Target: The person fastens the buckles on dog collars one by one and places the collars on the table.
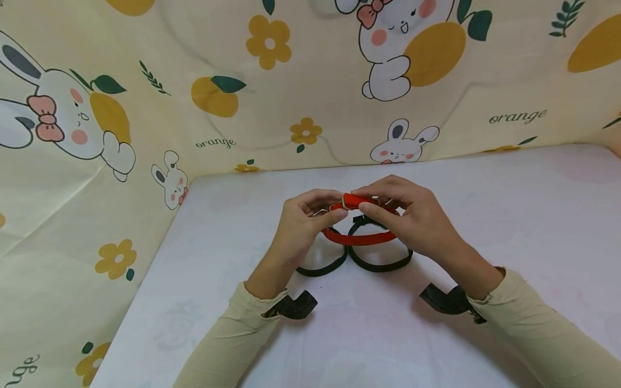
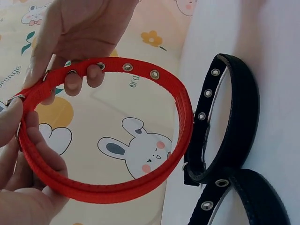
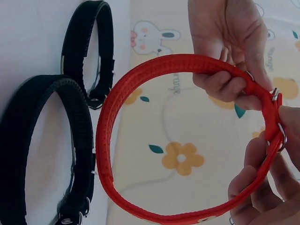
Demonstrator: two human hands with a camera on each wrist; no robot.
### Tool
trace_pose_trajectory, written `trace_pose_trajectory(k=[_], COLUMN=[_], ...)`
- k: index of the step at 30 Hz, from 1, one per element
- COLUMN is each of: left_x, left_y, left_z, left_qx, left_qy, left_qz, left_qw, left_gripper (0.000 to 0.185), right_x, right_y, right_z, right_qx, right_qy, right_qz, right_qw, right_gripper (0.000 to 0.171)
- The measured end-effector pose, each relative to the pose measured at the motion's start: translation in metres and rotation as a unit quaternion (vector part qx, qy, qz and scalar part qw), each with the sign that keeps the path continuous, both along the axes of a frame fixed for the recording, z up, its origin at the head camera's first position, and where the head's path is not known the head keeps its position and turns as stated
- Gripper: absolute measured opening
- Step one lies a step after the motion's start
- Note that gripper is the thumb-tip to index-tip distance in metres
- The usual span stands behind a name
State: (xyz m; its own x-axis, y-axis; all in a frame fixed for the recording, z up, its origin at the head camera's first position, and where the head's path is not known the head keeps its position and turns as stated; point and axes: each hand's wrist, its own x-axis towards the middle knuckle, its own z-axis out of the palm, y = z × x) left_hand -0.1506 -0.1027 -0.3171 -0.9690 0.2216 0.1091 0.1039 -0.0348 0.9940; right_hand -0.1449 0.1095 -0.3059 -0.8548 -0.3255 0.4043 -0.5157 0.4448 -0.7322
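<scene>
Both hands hold a red collar [image 1: 361, 239], bent into a ring above the table. My left hand [image 1: 302, 222] pinches it beside the metal buckle [image 1: 345, 201]. With thumb and fingers, my right hand [image 1: 421, 216] grips the strap on the buckle's other side. Metal eyelets line part of the red strap in the left wrist view, and a D-shaped ring [image 3: 281, 138] shows near the buckle in the right wrist view. Two black collars [image 1: 380, 267] [image 1: 324, 270], each closed into a loop, stand on the table beneath the hands, side by side.
A white cloth covers the table [image 1: 194, 323]. Behind it and to the left hangs a cream curtain [image 1: 291, 102] printed with rabbits, oranges and flowers. Black straps [image 1: 293, 306] stick out from both sleeve cuffs.
</scene>
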Motion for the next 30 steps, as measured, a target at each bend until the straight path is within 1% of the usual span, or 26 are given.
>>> trace_pose_trajectory(k=[5, 10, 17, 24, 27, 30], left_x=[-0.0002, 0.0005, 0.002, 0.002, 0.0019, 0.002], left_y=[0.0001, 0.0005, 0.0009, 0.0013, 0.002, 0.0031], left_z=[-0.0007, -0.0015, -0.0028, -0.0031, -0.0033, -0.0036], left_qx=[0.017, 0.024, 0.016, 0.002, -0.002, -0.008], left_qy=[0.002, 0.003, 0.015, 0.025, 0.029, 0.037], left_qz=[0.01, 0.017, 0.025, 0.037, 0.034, 0.03], left_qw=[0.9998, 0.9996, 0.9995, 0.999, 0.999, 0.9989], left_gripper=[0.026, 0.026, 0.028, 0.027, 0.028, 0.028], right_x=[0.0002, 0.0005, 0.0005, 0.0002, -0.0001, -0.0001], right_y=[-0.0015, -0.0022, -0.0027, -0.0037, -0.0042, -0.0052], right_z=[-0.0002, -0.0006, -0.0019, -0.0035, -0.0049, -0.0066], right_qx=[0.006, 0.004, 0.012, 0.029, 0.037, 0.037], right_qy=[0.009, 0.023, 0.038, 0.033, 0.032, 0.027], right_qz=[-0.005, -0.012, -0.011, -0.023, -0.029, -0.032], right_qw=[1.0, 1.0, 0.999, 0.999, 0.998, 0.998], right_gripper=[0.021, 0.019, 0.021, 0.027, 0.03, 0.029])
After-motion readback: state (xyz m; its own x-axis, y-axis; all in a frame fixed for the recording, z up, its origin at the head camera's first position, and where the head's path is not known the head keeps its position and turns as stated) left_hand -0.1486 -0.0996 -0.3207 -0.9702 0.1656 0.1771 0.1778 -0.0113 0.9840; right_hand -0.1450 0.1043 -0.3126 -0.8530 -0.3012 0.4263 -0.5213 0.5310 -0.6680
